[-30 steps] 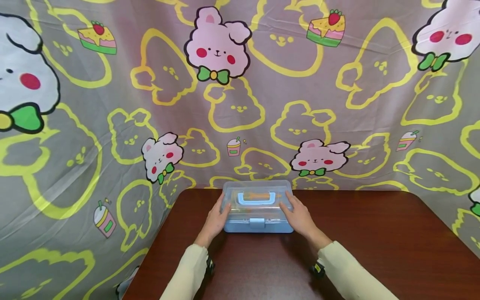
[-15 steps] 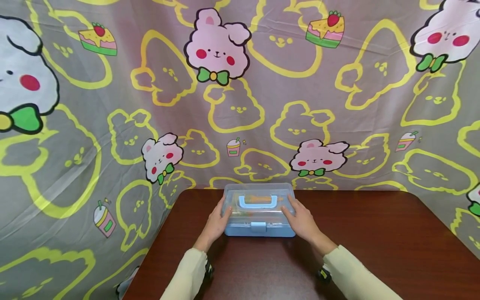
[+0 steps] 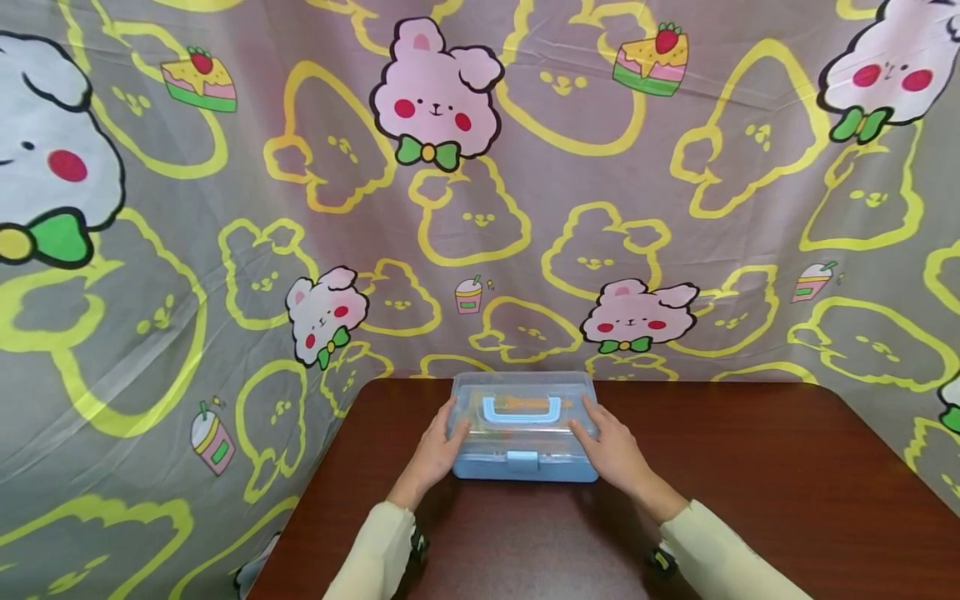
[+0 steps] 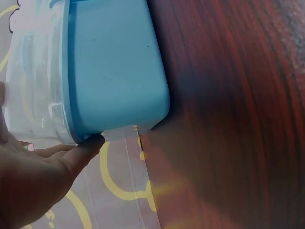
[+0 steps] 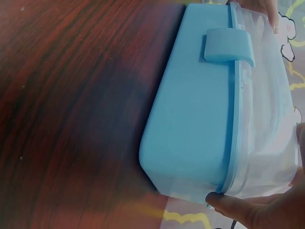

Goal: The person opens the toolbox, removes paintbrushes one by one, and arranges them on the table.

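Note:
A plastic storage box with a light blue base and a clear lid stands near the far edge of the table. A blue handle lies on the lid, and a blue latch closes the front. Something orange shows blurrily through the lid. My left hand grips the box's left side, thumb over the lid and fingers along the end wall. On the opposite side my right hand holds it the same way. In both wrist views a fingertip sits just under the lid's rim.
The dark red-brown wooden table extends on both sides of the box and in front of it. A grey cloth printed with rabbits and yellow outlines hangs behind the table and along its left.
The box has come slightly toward me and a little to the right, with both hands staying on its sides. The lid remains closed.

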Tool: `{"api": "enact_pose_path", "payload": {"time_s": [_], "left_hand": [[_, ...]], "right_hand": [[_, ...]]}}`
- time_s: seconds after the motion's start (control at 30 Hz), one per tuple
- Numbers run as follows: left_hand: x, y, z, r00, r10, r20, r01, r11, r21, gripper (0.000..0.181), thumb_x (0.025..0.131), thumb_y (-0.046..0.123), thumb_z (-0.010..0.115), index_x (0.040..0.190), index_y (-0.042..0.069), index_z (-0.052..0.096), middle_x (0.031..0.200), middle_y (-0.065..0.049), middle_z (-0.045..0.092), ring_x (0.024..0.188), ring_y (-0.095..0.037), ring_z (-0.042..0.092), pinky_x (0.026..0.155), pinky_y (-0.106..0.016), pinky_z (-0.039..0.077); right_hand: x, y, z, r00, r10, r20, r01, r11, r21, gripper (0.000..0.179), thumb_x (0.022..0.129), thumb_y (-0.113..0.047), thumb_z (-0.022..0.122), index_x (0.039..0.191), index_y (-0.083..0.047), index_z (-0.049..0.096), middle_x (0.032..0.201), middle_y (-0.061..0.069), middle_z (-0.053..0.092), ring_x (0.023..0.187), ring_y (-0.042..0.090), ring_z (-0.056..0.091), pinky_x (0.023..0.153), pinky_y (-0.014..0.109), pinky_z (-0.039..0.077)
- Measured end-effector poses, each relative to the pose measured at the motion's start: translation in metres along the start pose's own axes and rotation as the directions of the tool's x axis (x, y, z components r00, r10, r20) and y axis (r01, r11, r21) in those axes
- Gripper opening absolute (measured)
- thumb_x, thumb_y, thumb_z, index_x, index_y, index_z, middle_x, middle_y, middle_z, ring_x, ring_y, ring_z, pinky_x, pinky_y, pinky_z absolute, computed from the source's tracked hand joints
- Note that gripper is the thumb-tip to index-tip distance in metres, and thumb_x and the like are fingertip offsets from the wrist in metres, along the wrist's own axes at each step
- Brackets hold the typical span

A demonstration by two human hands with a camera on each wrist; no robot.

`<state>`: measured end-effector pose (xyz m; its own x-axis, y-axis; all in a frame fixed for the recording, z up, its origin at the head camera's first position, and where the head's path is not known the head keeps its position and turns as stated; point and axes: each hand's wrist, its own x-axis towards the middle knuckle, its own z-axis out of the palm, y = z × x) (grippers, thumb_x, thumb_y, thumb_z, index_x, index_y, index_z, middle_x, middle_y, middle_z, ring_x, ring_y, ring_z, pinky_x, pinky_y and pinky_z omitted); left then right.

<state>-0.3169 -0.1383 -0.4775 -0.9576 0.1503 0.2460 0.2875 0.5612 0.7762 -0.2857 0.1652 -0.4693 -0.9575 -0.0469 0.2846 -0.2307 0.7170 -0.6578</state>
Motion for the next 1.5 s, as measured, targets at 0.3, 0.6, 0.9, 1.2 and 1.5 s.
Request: {"api": "enact_pose_path", "payload": {"time_s": [0.3, 0.6, 0.9, 1.2, 1.5], "left_hand": [[-0.006, 0.002, 0.003, 0.999, -0.024, 0.028, 0.025, 0.999, -0.024, 0.063, 0.097, 0.044, 0.049, 0.148, 0.013, 0.028, 0.148, -0.017, 0.033, 0.133, -0.034, 0.033, 0.104, -0.052, 0.029], [-0.012, 0.007, 0.004, 0.998, -0.025, 0.063, 0.027, 0.999, -0.036, 0.063, 0.098, 0.042, 0.048, 0.149, 0.013, 0.025, 0.149, -0.017, 0.031, 0.133, -0.034, 0.032, 0.103, -0.054, 0.029], [-0.016, 0.01, 0.008, 0.998, -0.002, 0.055, 0.004, 1.0, -0.028, 0.064, 0.098, 0.043, 0.048, 0.149, 0.012, 0.025, 0.15, -0.016, 0.03, 0.134, -0.034, 0.031, 0.104, -0.053, 0.028], [-0.023, 0.015, 0.014, 0.999, 0.009, 0.045, -0.008, 1.0, -0.02, 0.063, 0.099, 0.04, 0.047, 0.149, 0.009, 0.026, 0.149, -0.018, 0.03, 0.133, -0.035, 0.032, 0.105, -0.052, 0.028], [-0.028, 0.018, 0.017, 0.998, 0.019, 0.062, -0.019, 1.0, 0.002, 0.065, 0.099, 0.044, 0.044, 0.152, 0.013, 0.021, 0.151, -0.017, 0.027, 0.135, -0.035, 0.028, 0.105, -0.053, 0.027]], "right_hand": [[-0.009, 0.0, -0.005, 1.0, -0.024, -0.007, 0.024, 1.0, -0.006, 0.072, 0.095, -0.052, 0.047, 0.145, -0.003, 0.035, 0.143, 0.026, 0.037, 0.129, 0.042, 0.037, 0.099, 0.058, 0.032], [-0.016, 0.004, -0.01, 1.0, -0.024, -0.002, 0.024, 0.999, -0.028, 0.073, 0.095, -0.054, 0.046, 0.146, -0.003, 0.035, 0.144, 0.027, 0.035, 0.129, 0.044, 0.035, 0.099, 0.06, 0.032], [-0.023, 0.007, -0.014, 0.999, -0.037, -0.016, 0.037, 0.998, -0.045, 0.073, 0.094, -0.055, 0.045, 0.145, -0.003, 0.036, 0.143, 0.027, 0.037, 0.128, 0.043, 0.037, 0.098, 0.059, 0.033], [-0.031, 0.01, -0.018, 0.999, -0.034, -0.016, 0.033, 0.997, -0.065, 0.072, 0.094, -0.056, 0.044, 0.145, -0.005, 0.036, 0.142, 0.027, 0.039, 0.127, 0.043, 0.038, 0.098, 0.06, 0.033], [-0.036, 0.013, -0.023, 0.998, -0.053, -0.033, 0.051, 0.996, -0.067, 0.068, 0.096, -0.05, 0.047, 0.144, -0.003, 0.037, 0.141, 0.026, 0.04, 0.127, 0.042, 0.039, 0.097, 0.059, 0.034]]}}
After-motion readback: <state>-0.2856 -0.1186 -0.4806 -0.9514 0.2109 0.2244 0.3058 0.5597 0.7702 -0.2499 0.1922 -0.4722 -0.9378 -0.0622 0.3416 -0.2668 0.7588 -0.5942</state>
